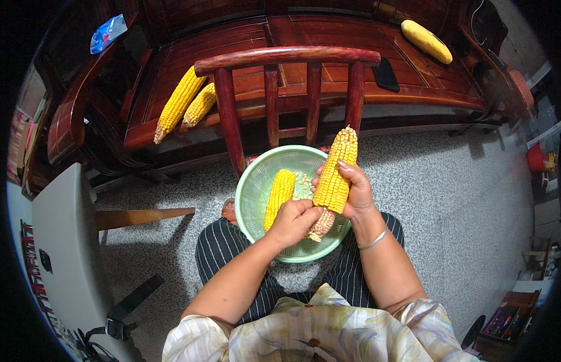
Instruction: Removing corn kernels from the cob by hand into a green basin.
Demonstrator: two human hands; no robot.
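Note:
An ear of yellow corn (335, 176) is held tilted over the right part of a green plastic mesh basket (248, 226). My right hand (358, 188) wraps around its middle, thumb on top. At the lower end, where the cob (323, 222) is stripped of kernels, my left hand (295, 222) grips with bent fingers and thumb at the edge of the kernels; its fingertips are partly hidden. Inside the basket, another ear of corn (279, 194) lies on the left, with loose kernels (304, 185) beside it.
The basket is between my knees, before a red wooden chair back (287, 58). Behind, a wooden bench (181, 54) bears two ears of corn (180, 104), a dark phone-like object (385, 75) and a long yellow fruit or vegetable (426, 41). A grey table-like surface (65, 244) stands left.

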